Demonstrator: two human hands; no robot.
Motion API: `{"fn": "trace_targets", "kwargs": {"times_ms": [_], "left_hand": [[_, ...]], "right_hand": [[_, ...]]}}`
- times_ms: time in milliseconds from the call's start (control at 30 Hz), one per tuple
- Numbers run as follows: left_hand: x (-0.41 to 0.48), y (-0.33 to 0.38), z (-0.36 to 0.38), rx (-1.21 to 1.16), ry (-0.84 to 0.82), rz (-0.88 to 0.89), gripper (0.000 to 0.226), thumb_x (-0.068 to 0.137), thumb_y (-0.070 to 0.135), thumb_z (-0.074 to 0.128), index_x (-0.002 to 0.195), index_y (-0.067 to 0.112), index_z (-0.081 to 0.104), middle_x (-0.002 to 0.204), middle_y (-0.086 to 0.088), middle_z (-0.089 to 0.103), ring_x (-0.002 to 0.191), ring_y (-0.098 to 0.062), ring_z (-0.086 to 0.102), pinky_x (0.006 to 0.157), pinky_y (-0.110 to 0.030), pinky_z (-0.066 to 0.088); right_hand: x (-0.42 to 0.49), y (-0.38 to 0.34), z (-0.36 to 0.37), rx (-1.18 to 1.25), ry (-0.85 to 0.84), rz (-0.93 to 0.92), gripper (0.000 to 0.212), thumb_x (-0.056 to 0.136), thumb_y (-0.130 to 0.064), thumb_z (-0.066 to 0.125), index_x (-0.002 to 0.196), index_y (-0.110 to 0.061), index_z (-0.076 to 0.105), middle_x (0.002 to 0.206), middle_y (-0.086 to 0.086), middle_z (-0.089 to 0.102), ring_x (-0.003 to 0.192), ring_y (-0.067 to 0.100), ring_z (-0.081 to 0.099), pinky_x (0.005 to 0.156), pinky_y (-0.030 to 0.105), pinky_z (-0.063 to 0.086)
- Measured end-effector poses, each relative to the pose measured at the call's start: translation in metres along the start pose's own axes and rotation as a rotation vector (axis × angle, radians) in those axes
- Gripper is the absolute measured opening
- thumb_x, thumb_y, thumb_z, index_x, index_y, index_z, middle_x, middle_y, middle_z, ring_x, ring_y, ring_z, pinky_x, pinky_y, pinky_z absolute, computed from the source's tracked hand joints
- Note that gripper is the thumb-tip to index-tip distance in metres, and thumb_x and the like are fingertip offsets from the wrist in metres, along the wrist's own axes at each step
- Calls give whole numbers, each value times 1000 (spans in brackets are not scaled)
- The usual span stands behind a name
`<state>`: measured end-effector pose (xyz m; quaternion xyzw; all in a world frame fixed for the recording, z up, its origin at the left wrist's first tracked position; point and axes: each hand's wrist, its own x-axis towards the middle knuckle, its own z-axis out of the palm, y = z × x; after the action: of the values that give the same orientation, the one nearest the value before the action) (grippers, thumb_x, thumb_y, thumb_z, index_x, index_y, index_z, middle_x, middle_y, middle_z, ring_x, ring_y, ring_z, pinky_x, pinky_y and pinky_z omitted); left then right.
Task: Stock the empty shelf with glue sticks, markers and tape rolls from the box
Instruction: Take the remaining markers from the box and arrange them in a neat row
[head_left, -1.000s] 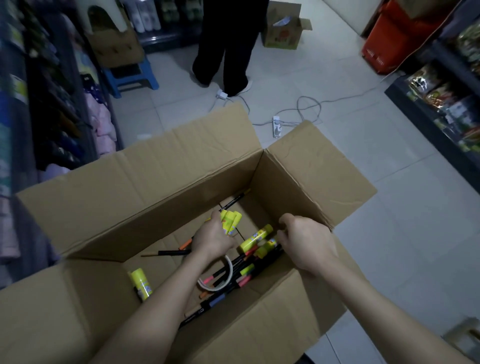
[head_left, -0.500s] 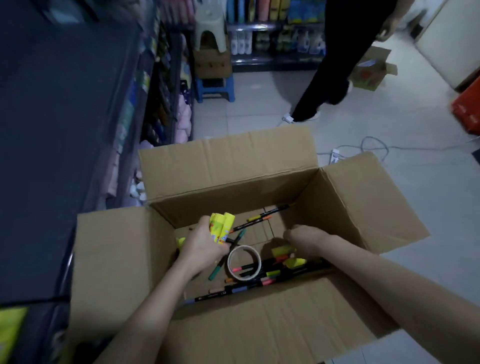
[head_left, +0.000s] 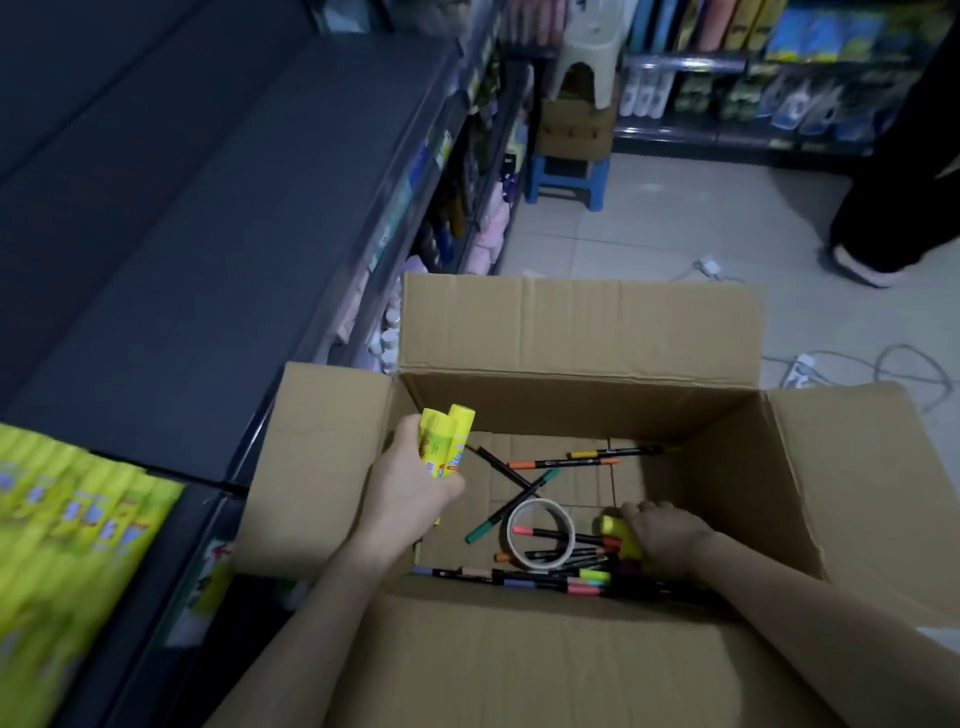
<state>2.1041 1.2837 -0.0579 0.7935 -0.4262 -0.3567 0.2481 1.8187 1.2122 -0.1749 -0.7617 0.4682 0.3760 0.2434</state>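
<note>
A tape roll (head_left: 537, 562) overlies markers (head_left: 519, 576) beside right hand (head_left: 667, 538) gripping glue stick (head_left: 615, 527).

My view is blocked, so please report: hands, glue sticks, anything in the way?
Left hand grips glue sticks over cardboard box. Right hand inside, grips yellow glue stick among markers, beside tape roll. Nothing blocks the shelf.

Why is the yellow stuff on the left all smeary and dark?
Head view: the light is dim and bluish; the yellow packs at the left edge are smeared by blur, the far shelves are soft, while the glue sticks in the left hand and the tape roll look fairly sharp.
</note>
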Motion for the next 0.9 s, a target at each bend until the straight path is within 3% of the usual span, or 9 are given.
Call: {"fn": "trace_targets", "kwargs": {"times_ms": [100, 167, 267, 400, 533, 633, 733, 800, 900], "left_hand": [[-3, 1, -3, -39, 0, -26, 47, 72, 13, 68, 110, 27, 45, 85, 1, 63, 77, -20, 60, 64, -28, 47], [-4, 3, -5, -98, -1, -53, 44, 72, 11, 68, 107, 26, 47, 86, -2, 63, 76, -22, 61, 55, -20, 47], [-3, 4, -9, -204, 7, -89, 40, 73, 8, 69, 103, 25, 50, 91, -6, 65, 79, -25, 64, 50, -16, 47], [-6, 7, -15, -302, 64, -99, 40, 75, 9, 71, 107, 25, 52, 93, -5, 64, 83, -23, 64, 59, -23, 50], [-12, 6, -24, -350, 202, -89, 37, 74, 12, 72, 101, 27, 53, 93, -3, 62, 75, -14, 61, 60, -20, 42], [-15, 2, -35, -282, 367, -103, 42, 72, 17, 73, 104, 32, 50, 95, 3, 61, 76, -11, 60, 62, -24, 43], [-13, -7, -47, -194, 513, -132, 52, 70, 21, 73, 115, 31, 48, 94, 4, 59, 77, -15, 60, 66, -30, 48], [-12, -12, -52, -205, 497, -198, 55, 73, 17, 72, 121, 25, 47, 88, 4, 58, 70, -8, 56, 57, -19, 40], [-11, -22, -52, -198, 457, -272, 50, 78, 17, 68, 122, 23, 45, 83, 6, 57, 66, -5, 53, 53, -20, 37]], "right_hand": [[1, -5, -2, 120, 32, 37, 65, 83, -37, 68, 135, -19, 33, 128, 7, 54, 115, 24, 54, 89, 32, 46], [0, -9, -5, 200, 66, 68, 56, 83, -34, 67, 129, -20, 38, 117, 4, 59, 103, 20, 60, 75, 28, 47], [-2, -16, -15, 254, 170, 93, 47, 82, -31, 67, 120, -19, 42, 105, 2, 62, 93, 19, 62, 67, 27, 49], [0, -39, -39, 703, 271, 91, 25, 82, -22, 67, 98, -22, 47, 83, 3, 63, 72, 17, 62, 61, 35, 53], [14, -80, -65, 1075, 254, 64, 19, 82, -22, 68, 77, -18, 49, 70, 5, 54, 64, 19, 53, 59, 32, 41], [29, -117, -77, 1189, 144, 49, 25, 81, -27, 71, 89, -10, 54, 76, 5, 53, 68, 18, 51, 58, 29, 38], [42, -150, -80, 1217, 73, 89, 49, 83, -31, 71, 117, -1, 54, 102, 12, 58, 86, 23, 53, 61, 29, 42], [45, -168, -81, 1213, 35, 97, 52, 85, -30, 69, 122, 2, 50, 111, 15, 57, 93, 25, 51, 72, 31, 43], [50, -186, -86, 1253, 56, 122, 32, 87, -22, 67, 108, -2, 54, 82, 6, 54, 85, 24, 50, 73, 32, 42]]}}
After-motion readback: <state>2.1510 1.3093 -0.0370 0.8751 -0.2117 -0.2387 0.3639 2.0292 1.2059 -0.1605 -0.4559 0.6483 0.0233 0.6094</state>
